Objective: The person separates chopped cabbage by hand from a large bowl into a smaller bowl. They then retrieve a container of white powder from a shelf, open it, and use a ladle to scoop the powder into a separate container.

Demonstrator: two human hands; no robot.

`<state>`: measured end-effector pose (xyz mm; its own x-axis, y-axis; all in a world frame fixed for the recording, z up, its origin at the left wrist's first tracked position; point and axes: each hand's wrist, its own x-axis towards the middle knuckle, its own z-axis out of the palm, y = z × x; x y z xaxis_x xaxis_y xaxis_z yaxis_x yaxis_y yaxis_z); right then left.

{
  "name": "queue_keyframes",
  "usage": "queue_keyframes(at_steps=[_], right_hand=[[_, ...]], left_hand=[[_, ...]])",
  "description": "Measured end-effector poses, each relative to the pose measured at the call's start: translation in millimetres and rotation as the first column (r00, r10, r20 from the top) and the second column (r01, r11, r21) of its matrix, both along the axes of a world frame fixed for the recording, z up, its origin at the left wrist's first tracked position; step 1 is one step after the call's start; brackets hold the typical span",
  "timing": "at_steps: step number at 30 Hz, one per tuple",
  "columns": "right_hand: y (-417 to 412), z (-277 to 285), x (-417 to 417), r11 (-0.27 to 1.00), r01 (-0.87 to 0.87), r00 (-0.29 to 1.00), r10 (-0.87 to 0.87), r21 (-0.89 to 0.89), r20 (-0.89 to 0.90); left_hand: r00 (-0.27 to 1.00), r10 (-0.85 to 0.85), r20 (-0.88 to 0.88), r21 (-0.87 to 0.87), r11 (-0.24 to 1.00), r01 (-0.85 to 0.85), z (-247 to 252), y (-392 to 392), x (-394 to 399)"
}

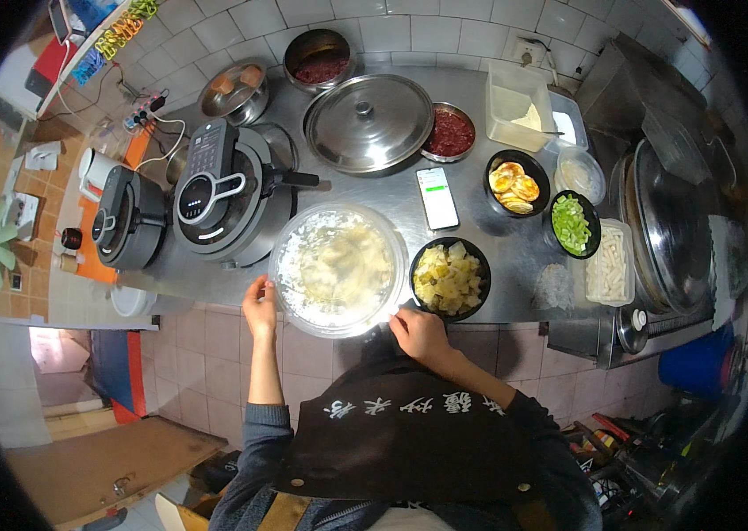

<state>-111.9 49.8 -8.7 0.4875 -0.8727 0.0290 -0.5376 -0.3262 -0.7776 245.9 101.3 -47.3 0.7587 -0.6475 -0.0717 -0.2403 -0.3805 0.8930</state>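
A round clear bowl (334, 269) with pale, floury contents sits at the counter's front edge and partly over it. My left hand (259, 310) holds its rim at the left, fingertips against the side. My right hand (420, 332) grips the rim at the front right. The wall looks whitish and cloudy, and whether a lid covers it I cannot tell. Close to my right hand stands a black bowl of chopped yellowish vegetables (451, 279). Behind that lies a phone (437, 198) with its screen lit.
Two electric cookers (221, 199) (129, 219) stand left. Behind are a large steel lid (368, 123) and a bowl of red paste (450, 133). To the right are fried eggs (513, 188), chopped greens (571, 224), a tub of white pieces (608, 262) and a covered wok (672, 226).
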Motion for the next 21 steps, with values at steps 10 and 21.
queue_keyframes(at_steps=[10,21], right_hand=[[-17,-41,21,0.544,-0.129,0.862,-0.351,0.829,0.365],[-15,-56,24,0.532,-0.135,0.833,-0.397,0.836,0.386]], left_hand=[[0.986,-0.088,-0.139,0.002,0.996,0.089,-31,-4,14],[0.950,-0.074,-0.303,0.058,0.994,0.096,-17,35,3]])
